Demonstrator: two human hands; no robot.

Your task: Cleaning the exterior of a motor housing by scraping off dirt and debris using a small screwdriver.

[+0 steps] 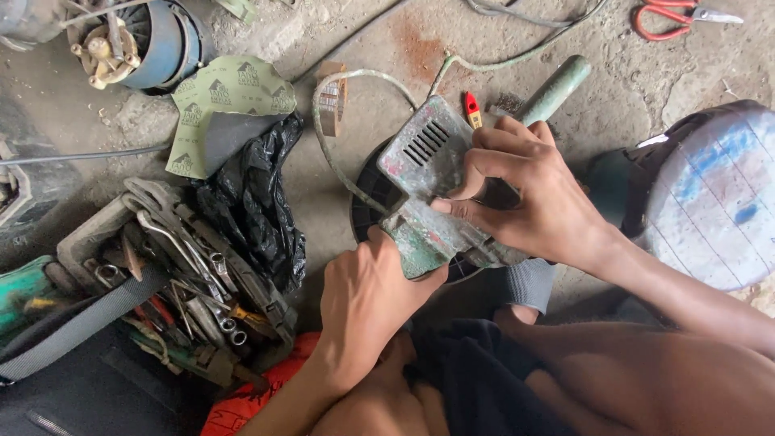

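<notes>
We look down at a worn green angle grinder held over the concrete floor, just above our knees. Our left hand wraps its fingers closed around the lower end of the grinder's body, thumb up against the chipped green casing. Our right hand lies over the upper side of the body, fingers curled and pressing on the casing beside the vent slots; it grips the tool from above. The grinder's pale green side handle sticks out up and to the right, past our right hand. A dirty cord loops from the tool across the floor. A dark round disc shows under the grinder.

To the left sits an open tool bag crowded with wrenches and pliers, with a black plastic bag beside it and green-backed sandpaper sheets just above. Red-handled scissors lie at the top right, well apart. A small red-tipped tester lies just beside the grinder's upper edge.
</notes>
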